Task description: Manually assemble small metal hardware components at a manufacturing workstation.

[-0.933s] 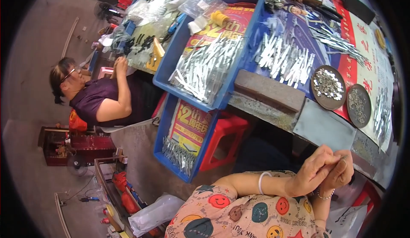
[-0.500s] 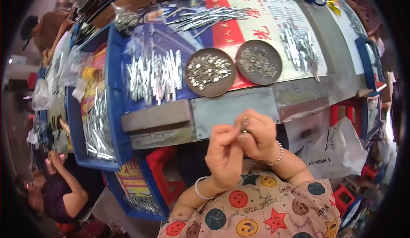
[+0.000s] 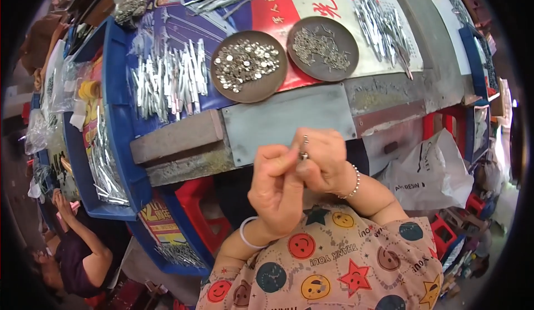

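My left hand (image 3: 276, 190) and my right hand (image 3: 325, 162) meet in front of my chest, just off the table's near edge. Both are closed, thumb against fingers, on a small shiny metal piece (image 3: 303, 155) whose exact kind is too small to tell. A second bit of metal (image 3: 305, 138) glints between the fingers of the right hand. Beyond them on the table lies a grey metal plate (image 3: 286, 122). Behind it stand two round brown dishes: the left dish (image 3: 261, 90) holds small shiny discs, the right dish (image 3: 347, 40) small screw-like or pin-like parts.
Thin silvery strips (image 3: 169, 82) lie in a row at left, with more piles (image 3: 384, 29) at right and at the back. A grey block (image 3: 178, 137) sits along the near edge. Blue bins (image 3: 114, 126) stand left. A white bag (image 3: 431, 176) hangs right; another person (image 3: 83, 249) sits left.
The view has tilted, so the table things sit higher and further left in it. My hands stay together in the same pinch, with the small metal piece showing slightly more.
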Tool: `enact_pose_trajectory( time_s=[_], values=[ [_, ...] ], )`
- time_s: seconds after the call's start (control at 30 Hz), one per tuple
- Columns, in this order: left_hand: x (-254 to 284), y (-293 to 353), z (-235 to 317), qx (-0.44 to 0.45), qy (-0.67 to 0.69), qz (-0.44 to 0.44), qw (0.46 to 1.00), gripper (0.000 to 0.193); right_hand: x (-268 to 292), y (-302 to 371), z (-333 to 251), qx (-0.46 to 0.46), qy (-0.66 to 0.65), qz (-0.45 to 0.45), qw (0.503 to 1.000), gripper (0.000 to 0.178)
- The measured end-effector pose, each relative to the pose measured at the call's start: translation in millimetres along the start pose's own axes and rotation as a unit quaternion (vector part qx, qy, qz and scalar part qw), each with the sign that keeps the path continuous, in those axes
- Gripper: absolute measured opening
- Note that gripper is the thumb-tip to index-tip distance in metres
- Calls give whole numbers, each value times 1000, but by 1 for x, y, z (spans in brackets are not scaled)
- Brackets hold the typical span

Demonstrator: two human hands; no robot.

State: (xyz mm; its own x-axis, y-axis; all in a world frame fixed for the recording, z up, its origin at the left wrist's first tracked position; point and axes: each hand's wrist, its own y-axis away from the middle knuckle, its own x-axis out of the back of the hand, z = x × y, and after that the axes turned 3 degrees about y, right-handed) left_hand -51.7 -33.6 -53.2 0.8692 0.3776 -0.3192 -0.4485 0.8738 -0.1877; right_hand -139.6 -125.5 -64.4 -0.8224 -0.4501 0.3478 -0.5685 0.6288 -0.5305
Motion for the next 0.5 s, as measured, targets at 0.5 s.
enact_pose_trajectory(
  time_s=[0.5],
  values=[
    [0,21,13,109,61,33,992,17,20,0,-9,-97,-46,125,986,69]
  ],
)
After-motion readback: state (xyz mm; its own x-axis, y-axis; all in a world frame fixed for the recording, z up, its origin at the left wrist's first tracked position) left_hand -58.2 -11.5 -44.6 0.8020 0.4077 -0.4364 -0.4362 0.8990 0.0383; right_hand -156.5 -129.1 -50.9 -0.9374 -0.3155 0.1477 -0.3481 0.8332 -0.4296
